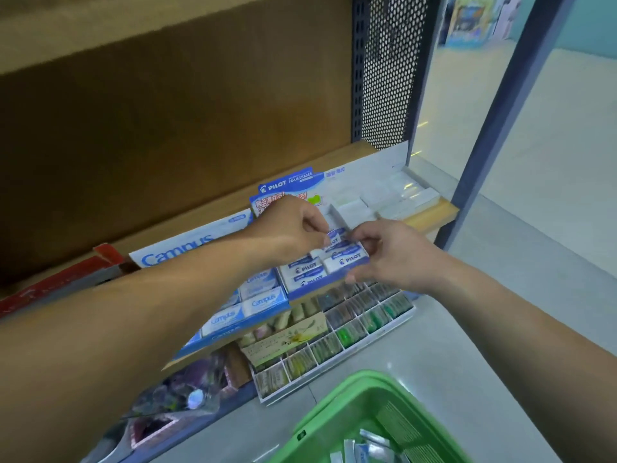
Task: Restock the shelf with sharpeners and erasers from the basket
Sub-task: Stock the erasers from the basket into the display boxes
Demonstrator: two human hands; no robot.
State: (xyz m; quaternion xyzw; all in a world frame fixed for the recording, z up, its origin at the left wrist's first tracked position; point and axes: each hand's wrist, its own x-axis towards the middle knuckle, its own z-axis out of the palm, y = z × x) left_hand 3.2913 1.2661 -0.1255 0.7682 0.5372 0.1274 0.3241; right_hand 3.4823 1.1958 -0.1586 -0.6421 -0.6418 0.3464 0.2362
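Small white block eraser (334, 238) in a blue-and-white printed sleeve: hangs just above the right-hand rows of the blue-and-white cardboard display box (293, 185), on the pale wooden shelf (430, 215). Lies tilted, long axis roughly left to right, between the two hands and seemingly touching both.

Sits nearer the left hand (290, 228): pinched at its left end between thumb and forefinger, other fingers curled in, wrist straight, forearm reaching in from the lower left.

Just beside it on the right, the right hand (394, 255): fingers bent over the box's right-hand rows, tips at the eraser's far end, thumb pressed against the box's front edge. Looks like a grip on the box corner to steady it, with nothing loose carried.

Probably calls for a short lowering into the rows directly beneath, flattening the tilt to match the packed neighbours.

Further out: green plastic basket (334, 402) at the lower right, well apart, with a few wrapped pieces inside; a second blue-and-white eraser box (187, 248) to the left; a divided white tray (272, 396) of small items on the level below.
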